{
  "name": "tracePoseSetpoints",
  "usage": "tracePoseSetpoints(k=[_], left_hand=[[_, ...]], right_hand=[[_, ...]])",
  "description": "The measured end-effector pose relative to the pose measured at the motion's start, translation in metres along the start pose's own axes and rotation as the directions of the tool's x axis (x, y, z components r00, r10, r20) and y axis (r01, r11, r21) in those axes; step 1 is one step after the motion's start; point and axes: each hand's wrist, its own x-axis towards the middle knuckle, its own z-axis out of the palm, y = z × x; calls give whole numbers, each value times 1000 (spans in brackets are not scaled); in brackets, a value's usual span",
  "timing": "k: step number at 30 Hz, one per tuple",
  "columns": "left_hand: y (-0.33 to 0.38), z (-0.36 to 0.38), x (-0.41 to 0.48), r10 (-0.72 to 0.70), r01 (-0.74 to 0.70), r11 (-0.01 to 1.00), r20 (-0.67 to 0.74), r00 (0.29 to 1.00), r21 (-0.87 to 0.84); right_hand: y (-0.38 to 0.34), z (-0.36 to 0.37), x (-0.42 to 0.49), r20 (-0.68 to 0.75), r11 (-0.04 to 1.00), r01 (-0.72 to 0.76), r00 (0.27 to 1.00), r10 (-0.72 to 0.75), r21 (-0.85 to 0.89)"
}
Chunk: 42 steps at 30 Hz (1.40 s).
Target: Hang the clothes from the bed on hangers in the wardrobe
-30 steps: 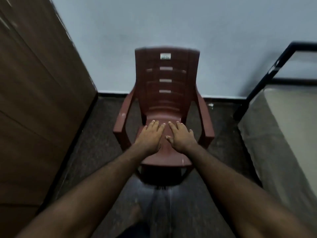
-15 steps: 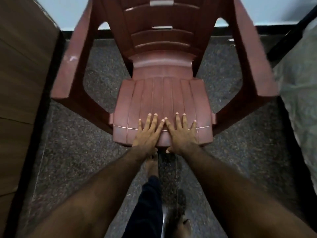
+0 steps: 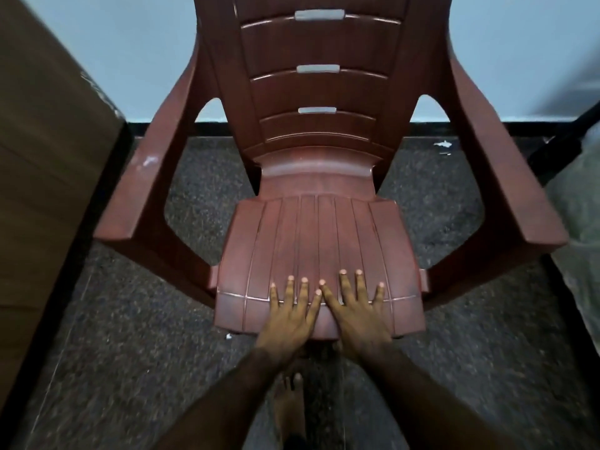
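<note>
My left hand (image 3: 290, 315) and my right hand (image 3: 356, 311) lie flat, palms down, side by side on the front edge of a dark red plastic chair's seat (image 3: 318, 241). The fingers of both are spread and hold nothing; the two index fingers touch. At the left edge stands the brown wooden wardrobe (image 3: 42, 151), its door closed. The bed's mattress (image 3: 581, 216) shows as a pale strip at the right edge. No clothes and no hangers are in view.
The chair stands against a pale blue wall (image 3: 130, 50), between wardrobe and bed, its armrests (image 3: 143, 186) reaching toward both. A black bed frame bar (image 3: 558, 138) slants at the right. The floor (image 3: 107, 352) is dark speckled stone. My bare foot (image 3: 289, 414) is below the seat.
The view has dropped and closed in on the chair, which now fills the frame. Both hands have stayed flat on the seat's front, fingers a little more spread.
</note>
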Motion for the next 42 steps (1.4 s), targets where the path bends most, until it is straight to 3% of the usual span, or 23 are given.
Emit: tracePoseSetpoints(k=[9,15,28,33,37,42], left_hand=[[-84,-34,115,44,-39,999,-197,979,28],[-123,-59,171,-38,63,992,-213,976,111],[-131,-65,203,-85,94,989,-79,993,118],[-138,-76,202,-32,33,996,-4,999,83],[-149,-90,203,30,-31,999,36,999,32],[-146,-103,206,-16,15,1000,140,990,8]], right_hand=[[31,-62,139,-100,1000,-13,995,13,0],[42,-98,201,-148,1000,-16,989,16,-3],[61,-104,241,-88,1000,-30,996,30,-2],[58,-103,243,-65,999,-50,997,50,10],[56,-110,248,-5,997,-67,998,67,35],[54,-130,251,139,996,-71,988,63,54]])
